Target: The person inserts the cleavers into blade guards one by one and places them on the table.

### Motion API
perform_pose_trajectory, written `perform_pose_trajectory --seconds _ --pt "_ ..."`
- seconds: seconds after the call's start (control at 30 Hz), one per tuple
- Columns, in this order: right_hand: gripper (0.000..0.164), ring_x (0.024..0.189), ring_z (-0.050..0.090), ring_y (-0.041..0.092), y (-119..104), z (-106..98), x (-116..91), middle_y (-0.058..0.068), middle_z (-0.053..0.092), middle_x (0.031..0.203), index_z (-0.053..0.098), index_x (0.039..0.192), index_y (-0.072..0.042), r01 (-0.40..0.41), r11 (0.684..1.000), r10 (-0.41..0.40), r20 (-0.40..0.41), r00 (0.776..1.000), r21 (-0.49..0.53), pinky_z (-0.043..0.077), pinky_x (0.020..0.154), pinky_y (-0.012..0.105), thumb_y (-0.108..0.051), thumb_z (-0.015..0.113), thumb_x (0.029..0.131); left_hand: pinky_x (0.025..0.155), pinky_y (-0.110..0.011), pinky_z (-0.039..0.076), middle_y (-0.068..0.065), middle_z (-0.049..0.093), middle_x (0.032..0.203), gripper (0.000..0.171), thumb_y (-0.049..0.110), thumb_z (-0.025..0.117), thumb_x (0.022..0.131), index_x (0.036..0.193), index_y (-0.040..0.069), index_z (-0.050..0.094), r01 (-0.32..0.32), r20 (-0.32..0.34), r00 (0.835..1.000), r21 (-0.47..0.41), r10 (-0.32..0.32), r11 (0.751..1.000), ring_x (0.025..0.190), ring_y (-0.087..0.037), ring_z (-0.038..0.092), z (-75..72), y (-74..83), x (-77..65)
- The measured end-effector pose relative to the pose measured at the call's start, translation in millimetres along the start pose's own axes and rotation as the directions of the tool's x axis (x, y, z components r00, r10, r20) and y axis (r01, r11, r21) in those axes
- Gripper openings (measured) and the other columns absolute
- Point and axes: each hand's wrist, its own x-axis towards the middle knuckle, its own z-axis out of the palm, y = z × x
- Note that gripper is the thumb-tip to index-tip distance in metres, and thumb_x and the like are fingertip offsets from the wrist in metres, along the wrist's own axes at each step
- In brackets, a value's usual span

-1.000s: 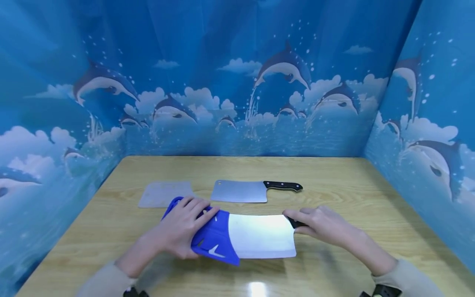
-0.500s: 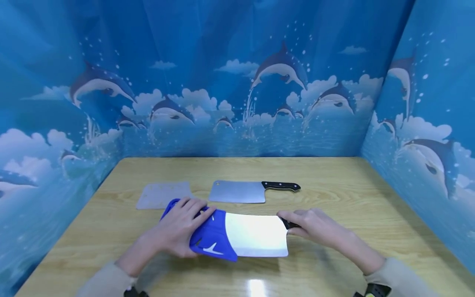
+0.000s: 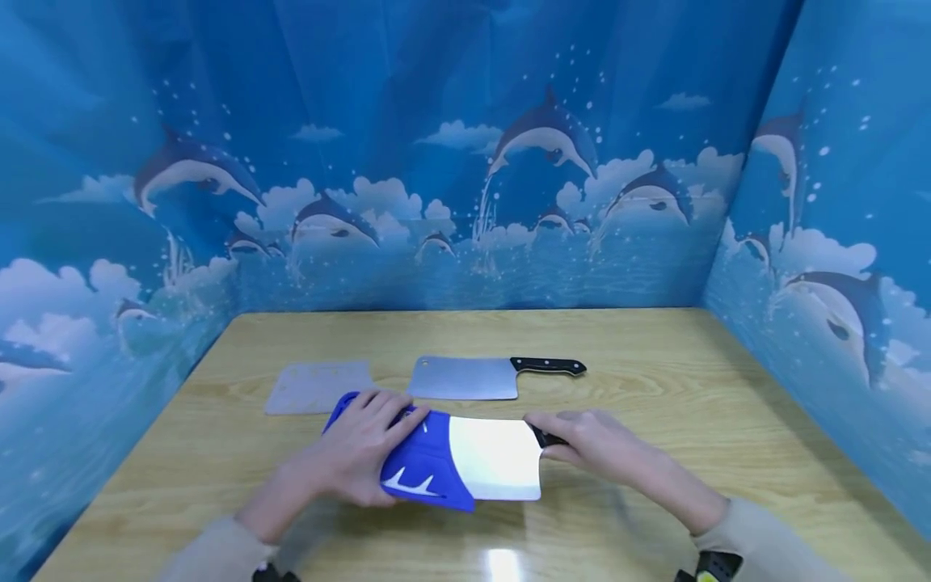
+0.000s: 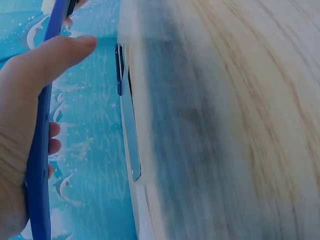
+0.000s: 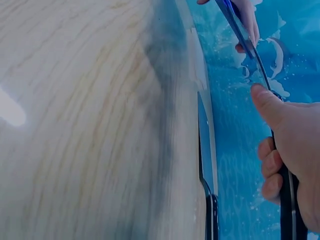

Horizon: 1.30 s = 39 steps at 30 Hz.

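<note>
My left hand (image 3: 360,453) grips a blue plastic blade sheath (image 3: 429,465) with cut-out slots, its thumb on the near face and fingers over the far one. A cleaver's broad shiny blade (image 3: 498,459) is partly inside the sheath from the right; its left part is hidden. Round the black handle (image 5: 287,200) of that cleaver my right hand (image 3: 592,444) is curled, with the thumb near the blade. Both hands hold sheath and cleaver above the table, as the left wrist view shows a gap under the sheath.
Behind them a second cleaver (image 3: 465,378) lies flat on the wooden table (image 3: 625,339), its black handle to the right. Left of it lies a translucent, whitish flat sheath (image 3: 313,388). A blue dolphin-print curtain (image 3: 407,267) stands around the back and sides.
My right hand has moved left, sliding the cleaver deeper into the blue sheath, so less blade shows. The left hand stays almost in place. The whole view shifts slightly.
</note>
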Motion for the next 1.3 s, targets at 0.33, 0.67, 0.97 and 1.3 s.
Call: perform_pose_trajectory --seconds 0.33,0.67,0.97,1.3 --pt "0.045 0.071 0.065 0.016 -15 16 27 0.009 0.069 0.089 0.058 0.123 -0.005 -0.036 0.999 0.035 -0.023 0.999 -0.014 0.053 0.061 0.028 -0.026 0.066 0.084 0.090 -0.047 0.039 -0.012 0.050 0.120 0.105 0.070 0.067 0.056 0.137 0.008 0.043 0.027 -0.005 1.000 0.032 -0.026 0.999 0.109 -0.027 0.046 10.0 14.7 16.6" --pt "0.046 0.065 0.060 0.010 -19 19 34 0.007 0.068 0.088 0.058 0.125 -0.009 -0.125 0.992 0.126 -0.001 0.992 0.028 0.050 0.056 0.023 -0.024 0.068 0.082 0.092 -0.049 0.038 -0.014 0.050 0.122 0.109 0.070 0.068 0.053 0.138 0.008 0.041 0.051 0.029 0.998 0.091 -0.054 0.995 0.111 -0.029 0.047 12.0 21.8 23.7" --pt "0.048 0.063 0.060 0.010 -16 24 32 0.011 0.069 0.091 0.059 0.124 -0.007 -0.104 0.992 0.107 -0.052 0.993 0.067 0.050 0.057 0.020 -0.024 0.070 0.081 0.093 -0.050 0.038 -0.015 0.049 0.122 0.109 0.069 0.068 0.053 0.138 0.006 0.040 0.043 0.039 0.998 0.116 -0.048 0.992 0.112 -0.030 0.045 9.6 22.1 24.7" --pt "0.040 0.079 0.066 0.021 -18 22 35 0.012 0.068 0.098 0.063 0.115 -0.006 -0.133 0.988 0.136 -0.038 0.990 0.076 0.054 0.063 0.029 -0.025 0.070 0.081 0.097 -0.051 0.035 -0.016 0.046 0.127 0.108 0.071 0.065 0.060 0.141 0.006 0.035 0.064 0.068 0.995 0.128 -0.073 0.990 0.116 -0.031 0.043 3.6 24.1 18.8"
